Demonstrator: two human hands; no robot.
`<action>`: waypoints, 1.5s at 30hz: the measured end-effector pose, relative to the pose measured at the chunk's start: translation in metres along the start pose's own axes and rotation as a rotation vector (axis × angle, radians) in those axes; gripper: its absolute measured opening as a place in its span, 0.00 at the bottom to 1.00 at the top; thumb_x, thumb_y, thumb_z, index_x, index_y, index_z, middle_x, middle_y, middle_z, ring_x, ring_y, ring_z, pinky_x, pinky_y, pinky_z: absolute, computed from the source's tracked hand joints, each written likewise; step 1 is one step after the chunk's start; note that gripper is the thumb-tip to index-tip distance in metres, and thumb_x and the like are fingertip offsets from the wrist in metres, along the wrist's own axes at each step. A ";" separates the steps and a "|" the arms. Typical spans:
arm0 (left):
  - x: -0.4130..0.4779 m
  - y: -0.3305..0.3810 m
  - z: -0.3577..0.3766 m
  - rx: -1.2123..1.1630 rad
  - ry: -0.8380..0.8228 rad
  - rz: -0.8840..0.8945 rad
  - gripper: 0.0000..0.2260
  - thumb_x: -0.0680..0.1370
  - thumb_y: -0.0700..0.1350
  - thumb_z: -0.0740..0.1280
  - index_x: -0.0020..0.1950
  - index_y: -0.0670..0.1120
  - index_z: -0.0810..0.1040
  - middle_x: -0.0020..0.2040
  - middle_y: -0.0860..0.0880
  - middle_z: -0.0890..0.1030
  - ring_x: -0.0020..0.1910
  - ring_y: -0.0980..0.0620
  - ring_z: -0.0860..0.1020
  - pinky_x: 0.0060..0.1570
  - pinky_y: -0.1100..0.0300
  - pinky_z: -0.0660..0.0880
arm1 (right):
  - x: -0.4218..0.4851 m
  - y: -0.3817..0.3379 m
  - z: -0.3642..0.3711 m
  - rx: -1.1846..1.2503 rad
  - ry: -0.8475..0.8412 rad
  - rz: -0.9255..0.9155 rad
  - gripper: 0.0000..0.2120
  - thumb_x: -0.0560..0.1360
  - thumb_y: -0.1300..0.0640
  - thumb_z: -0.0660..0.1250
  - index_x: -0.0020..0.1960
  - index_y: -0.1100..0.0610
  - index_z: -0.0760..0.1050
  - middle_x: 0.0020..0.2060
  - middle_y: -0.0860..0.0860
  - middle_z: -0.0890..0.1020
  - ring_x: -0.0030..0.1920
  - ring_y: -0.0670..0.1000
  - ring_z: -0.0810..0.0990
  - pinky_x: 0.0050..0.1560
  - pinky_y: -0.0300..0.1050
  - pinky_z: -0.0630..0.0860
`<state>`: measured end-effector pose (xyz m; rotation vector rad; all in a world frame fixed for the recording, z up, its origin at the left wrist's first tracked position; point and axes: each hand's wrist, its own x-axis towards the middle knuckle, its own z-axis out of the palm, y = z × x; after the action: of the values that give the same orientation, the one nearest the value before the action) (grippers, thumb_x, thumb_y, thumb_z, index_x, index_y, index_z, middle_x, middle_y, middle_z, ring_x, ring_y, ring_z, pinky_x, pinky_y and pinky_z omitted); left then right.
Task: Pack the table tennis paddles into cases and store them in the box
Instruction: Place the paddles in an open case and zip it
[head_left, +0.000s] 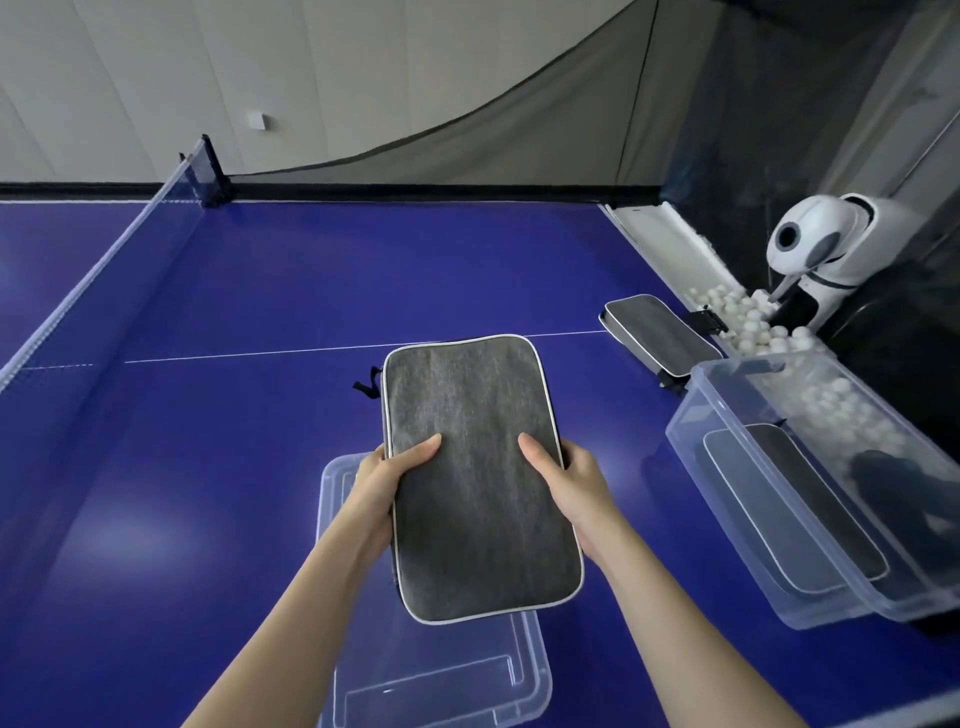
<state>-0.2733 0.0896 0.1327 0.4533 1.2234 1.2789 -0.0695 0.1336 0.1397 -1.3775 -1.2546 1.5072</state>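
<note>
A grey paddle case (475, 467) with white piping hangs above the blue table, held by both hands. My left hand (387, 480) grips its left edge, thumb on top. My right hand (566, 478) grips its right edge the same way. A black zipper pull shows at the case's far left corner. The clear plastic box (727, 486) stands at the right of the table with a grey case (789, 499) lying inside it. Another grey case (657, 332) lies on the table beyond the box.
The clear box lid (441, 686) lies flat on the table under the held case. A white ball-feeding machine (826, 249) and a tray of several white balls (748, 317) sit past the table's right edge. The net (98, 270) runs along the left.
</note>
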 end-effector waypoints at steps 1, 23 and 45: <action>0.001 0.000 0.006 0.017 -0.004 0.006 0.23 0.64 0.48 0.77 0.55 0.42 0.78 0.46 0.44 0.86 0.43 0.47 0.85 0.32 0.59 0.80 | 0.000 0.001 -0.005 0.008 0.019 0.002 0.12 0.71 0.43 0.70 0.46 0.50 0.80 0.38 0.40 0.85 0.38 0.40 0.84 0.30 0.30 0.75; -0.048 -0.128 0.317 0.328 -0.209 0.394 0.22 0.70 0.59 0.73 0.62 0.62 0.73 0.56 0.60 0.81 0.54 0.58 0.81 0.52 0.56 0.78 | -0.073 -0.010 -0.338 0.091 0.225 -0.071 0.13 0.70 0.39 0.70 0.46 0.47 0.81 0.42 0.44 0.86 0.41 0.45 0.85 0.37 0.40 0.79; 0.048 -0.189 0.467 0.368 -0.128 0.372 0.32 0.73 0.55 0.71 0.73 0.66 0.59 0.68 0.62 0.72 0.65 0.59 0.73 0.63 0.56 0.72 | 0.051 -0.009 -0.495 -0.125 0.220 -0.173 0.16 0.75 0.50 0.68 0.62 0.48 0.72 0.55 0.43 0.81 0.51 0.39 0.80 0.39 0.27 0.75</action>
<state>0.2113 0.2365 0.1241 1.0534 1.3075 1.3087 0.4070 0.2744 0.1589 -1.4313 -1.3083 1.1435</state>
